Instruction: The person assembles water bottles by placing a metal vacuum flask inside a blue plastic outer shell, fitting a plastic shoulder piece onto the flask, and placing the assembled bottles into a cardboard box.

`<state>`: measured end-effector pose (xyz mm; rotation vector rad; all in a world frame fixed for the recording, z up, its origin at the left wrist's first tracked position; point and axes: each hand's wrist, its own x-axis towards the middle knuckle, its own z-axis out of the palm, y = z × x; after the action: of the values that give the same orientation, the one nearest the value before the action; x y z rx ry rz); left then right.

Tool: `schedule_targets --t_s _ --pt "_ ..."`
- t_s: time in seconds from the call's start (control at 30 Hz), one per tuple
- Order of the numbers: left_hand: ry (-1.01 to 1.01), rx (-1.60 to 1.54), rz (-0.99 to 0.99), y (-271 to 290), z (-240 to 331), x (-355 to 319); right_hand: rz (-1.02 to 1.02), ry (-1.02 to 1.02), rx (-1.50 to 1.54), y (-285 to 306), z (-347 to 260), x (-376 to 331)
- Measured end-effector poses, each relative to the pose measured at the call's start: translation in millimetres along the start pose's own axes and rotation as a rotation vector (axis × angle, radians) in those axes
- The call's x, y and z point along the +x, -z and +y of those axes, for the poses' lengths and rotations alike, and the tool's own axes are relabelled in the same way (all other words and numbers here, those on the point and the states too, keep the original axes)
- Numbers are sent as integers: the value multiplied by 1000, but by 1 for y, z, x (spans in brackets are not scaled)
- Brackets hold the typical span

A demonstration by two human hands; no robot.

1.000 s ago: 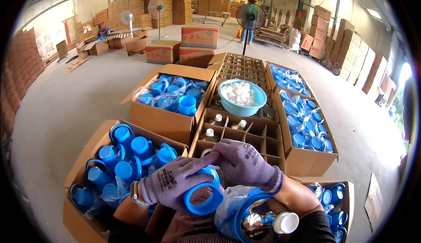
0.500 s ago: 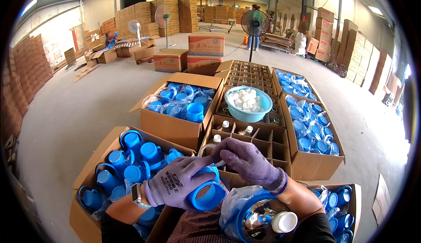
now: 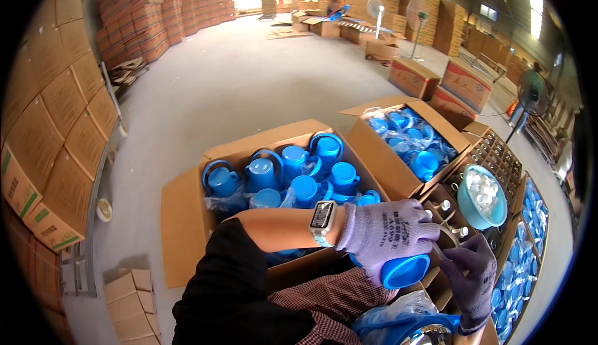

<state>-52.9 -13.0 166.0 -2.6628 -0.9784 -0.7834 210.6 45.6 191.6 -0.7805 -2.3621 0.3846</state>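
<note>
My left hand, in a purple knit glove with a wristwatch behind it, is closed on a blue plastic cup-shaped piece with its round opening facing me. My right hand, gloved alike, has its fingers bent together on a thin pale curved strip that spans the gap between both hands. Low in my lap, a shiny silver bottle sits in a blue casing with clear plastic around it, partly cut off by the picture's edge. Just beyond my left hand, an open carton holds several blue handled jugs.
Another carton of blue jugs stands farther off. To the right are a light-blue basin of white stoppers, divided cartons with silver bottles, and cartons of bagged blue parts. Stacked boxes line the left; fans stand at the back.
The view has swung left, so the cartons and basin appear farther right. Both hands have drawn slightly apart, with the pale strip still between them. The blue piece remains in my left hand.
</note>
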Motion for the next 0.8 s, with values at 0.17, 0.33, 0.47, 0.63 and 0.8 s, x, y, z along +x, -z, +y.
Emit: schedule_targets --t_s 0.17,0.33,0.47,0.63,0.8 --pt "13 -51 -138 5 -3 -5 15 180 -203 -2 -18 0" --pt "-70 -263 -77 19 -8 7 166 106 -256 -1 -4 0" --pt "114 -204 200 14 -10 -19 353 68 -84 2 -16 9" --pt "355 8 280 -29 -5 -13 5 147 108 6 -24 2" --pt "446 -81 350 -50 11 -5 -78 163 12 -3 -19 -3"
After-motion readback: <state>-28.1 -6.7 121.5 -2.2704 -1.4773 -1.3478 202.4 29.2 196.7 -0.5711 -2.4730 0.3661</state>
